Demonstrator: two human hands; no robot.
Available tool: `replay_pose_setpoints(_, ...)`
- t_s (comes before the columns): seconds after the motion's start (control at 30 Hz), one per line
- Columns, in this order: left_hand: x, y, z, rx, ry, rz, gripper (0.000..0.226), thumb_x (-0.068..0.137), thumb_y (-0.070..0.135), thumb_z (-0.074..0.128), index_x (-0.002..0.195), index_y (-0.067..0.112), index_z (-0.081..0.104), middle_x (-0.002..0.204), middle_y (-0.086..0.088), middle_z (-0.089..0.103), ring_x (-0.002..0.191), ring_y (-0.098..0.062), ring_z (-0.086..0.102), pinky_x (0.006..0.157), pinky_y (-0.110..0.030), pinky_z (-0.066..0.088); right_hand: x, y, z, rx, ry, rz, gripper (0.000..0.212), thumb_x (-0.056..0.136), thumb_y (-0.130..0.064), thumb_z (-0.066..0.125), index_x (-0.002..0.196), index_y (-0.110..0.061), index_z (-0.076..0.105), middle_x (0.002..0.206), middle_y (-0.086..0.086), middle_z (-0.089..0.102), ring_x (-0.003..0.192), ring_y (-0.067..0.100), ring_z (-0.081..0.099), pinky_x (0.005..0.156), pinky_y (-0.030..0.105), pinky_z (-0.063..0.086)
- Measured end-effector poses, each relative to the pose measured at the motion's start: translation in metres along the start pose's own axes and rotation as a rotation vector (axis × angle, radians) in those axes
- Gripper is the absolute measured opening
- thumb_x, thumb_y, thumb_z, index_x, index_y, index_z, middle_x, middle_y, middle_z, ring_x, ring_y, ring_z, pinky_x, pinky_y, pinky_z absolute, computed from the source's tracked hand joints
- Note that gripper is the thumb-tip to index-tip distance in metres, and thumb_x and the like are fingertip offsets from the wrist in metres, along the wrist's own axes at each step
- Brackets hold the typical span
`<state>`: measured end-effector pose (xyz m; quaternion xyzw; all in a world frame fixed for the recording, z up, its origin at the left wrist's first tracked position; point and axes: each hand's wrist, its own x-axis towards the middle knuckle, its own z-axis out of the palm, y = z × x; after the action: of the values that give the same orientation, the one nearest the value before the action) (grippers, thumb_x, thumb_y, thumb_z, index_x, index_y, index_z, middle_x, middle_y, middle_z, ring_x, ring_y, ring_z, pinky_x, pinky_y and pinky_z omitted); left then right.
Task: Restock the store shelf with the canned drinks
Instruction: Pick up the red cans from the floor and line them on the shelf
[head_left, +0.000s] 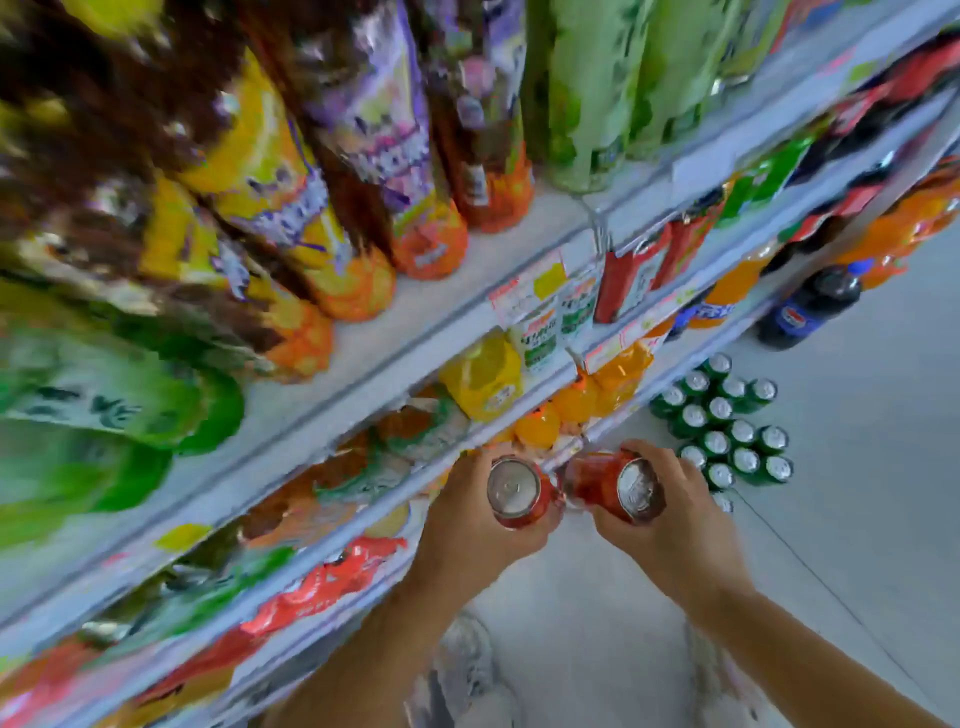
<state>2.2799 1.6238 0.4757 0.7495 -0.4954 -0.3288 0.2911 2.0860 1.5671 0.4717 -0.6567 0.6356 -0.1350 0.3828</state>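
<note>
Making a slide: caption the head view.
Left hand and right hand hold red cans by the shelf, green cans on floor.

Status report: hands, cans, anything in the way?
Left hand grips a red can; right hand grips a second red can. Neither shelved yet. Green cans stand on the floor beyond.

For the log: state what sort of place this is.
A shop's drinks aisle, most likely: tiered white shelves packed with colourful drink bottles, paper price tags on the shelf edges, and a cluster of green metal cans on the grey floor.
</note>
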Motion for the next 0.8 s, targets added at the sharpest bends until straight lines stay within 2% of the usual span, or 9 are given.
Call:
replay_pose_setpoints(0.07, -0.021, 0.040, -0.041, -0.024, 0.075, 0.050, 0.054, 0.063, 0.036, 0.089, 0.103, 0.039, 0.053, 0.101, 0.015, 0.061, 0.096, 0.002, 0.059, 0.079, -0.011, 0.042, -0.019, -0.042, -0.035, 0.054, 0.026, -0.091, 0.068, 0.065, -0.041, 0.083, 0.123, -0.044, 0.049, 0.107, -0.013, 0.048, 0.092, 0.012, 0.057, 0.073, 0.027, 0.046)
replay_pose_setpoints(0.17, -0.054, 0.083, -0.092, -0.086, 0.163, 0.092, 0.061, 0.062, 0.033, 0.087, 0.113, 0.032, 0.055, 0.108, 0.011, 0.061, 0.103, -0.004, 0.060, 0.085, -0.019, 0.045, -0.046, -0.099, -0.081, 0.079, 0.040, -0.229, 0.069, 0.066, -0.040, 0.080, 0.125, -0.046, 0.044, 0.112, -0.015, 0.050, 0.094, 0.009, 0.055, 0.076, 0.026, 0.045)
replay_pose_setpoints(0.23, -0.074, 0.111, -0.126, -0.125, 0.257, 0.134, 0.062, 0.058, 0.033, 0.086, 0.111, 0.037, 0.054, 0.107, 0.015, 0.061, 0.101, 0.003, 0.059, 0.084, -0.013, 0.043, -0.060, -0.138, -0.105, 0.102, 0.048, -0.325, 0.069, 0.065, -0.040, 0.080, 0.123, -0.047, 0.042, 0.113, -0.018, 0.051, 0.098, 0.006, 0.053, 0.079, 0.025, 0.041)
replay_pose_setpoints(0.33, -0.101, 0.148, -0.174, -0.187, 0.378, 0.181, 0.064, 0.057, 0.032, 0.089, 0.109, 0.039, 0.054, 0.106, 0.026, 0.059, 0.098, 0.011, 0.058, 0.083, -0.007, 0.041, -0.078, -0.196, -0.134, 0.124, 0.061, -0.446, 0.070, 0.061, -0.043, 0.080, 0.117, -0.048, 0.039, 0.105, -0.024, 0.055, 0.095, 0.006, 0.057, 0.078, 0.028, 0.044)
replay_pose_setpoints(0.4, -0.116, 0.167, -0.205, -0.208, 0.475, 0.215, 0.069, 0.055, 0.040, 0.088, 0.116, 0.036, 0.055, 0.109, 0.029, 0.060, 0.101, 0.012, 0.058, 0.085, -0.009, 0.043, -0.091, -0.233, -0.150, 0.144, 0.060, -0.540, 0.071, 0.059, -0.044, 0.082, 0.116, -0.045, 0.039, 0.103, -0.023, 0.059, 0.093, 0.009, 0.061, 0.079, 0.030, 0.047)
replay_pose_setpoints(0.5, -0.138, 0.184, -0.250, -0.240, 0.635, 0.253, 0.077, 0.053, 0.044, 0.085, 0.122, 0.034, 0.052, 0.111, 0.029, 0.060, 0.101, 0.006, 0.062, 0.088, -0.021, 0.049, -0.108, -0.287, -0.168, 0.167, 0.087, -0.691, 0.067, 0.060, -0.039, 0.084, 0.111, -0.045, 0.041, 0.097, -0.028, 0.058, 0.089, 0.010, 0.061, 0.076, 0.026, 0.044)
replay_pose_setpoints(0.6, -0.159, 0.194, -0.294, -0.221, 0.790, 0.306, 0.075, 0.052, 0.052, 0.074, 0.120, 0.036, 0.047, 0.111, 0.036, 0.055, 0.100, 0.010, 0.058, 0.084, -0.008, 0.042, -0.120, -0.340, -0.180, 0.202, 0.066, -0.827, 0.062, 0.062, -0.036, 0.084, 0.110, -0.042, 0.045, 0.098, -0.025, 0.060, 0.085, 0.004, 0.062, 0.072, 0.019, 0.044)
replay_pose_setpoints(0.67, -0.169, 0.196, -0.321, -0.215, 0.876, 0.335, 0.072, 0.055, 0.050, 0.073, 0.120, 0.037, 0.046, 0.111, 0.035, 0.055, 0.100, 0.008, 0.058, 0.083, -0.007, 0.042, -0.122, -0.374, -0.182, 0.237, 0.025, -0.893, 0.058, 0.062, -0.038, 0.083, 0.107, -0.046, 0.047, 0.098, -0.025, 0.059, 0.084, -0.006, 0.061, 0.069, 0.013, 0.044)
replay_pose_setpoints(0.8, -0.176, 0.189, -0.367, -0.243, 1.003, 0.342, 0.064, 0.061, 0.031, 0.083, 0.116, 0.033, 0.051, 0.105, 0.020, 0.063, 0.098, 0.003, 0.061, 0.080, -0.007, 0.044, -0.111, -0.434, -0.169, 0.181, -0.021, -0.960, 0.060, 0.063, -0.038, 0.081, 0.109, -0.049, 0.043, 0.106, -0.021, 0.058, 0.095, 0.003, 0.058, 0.082, 0.025, 0.043)
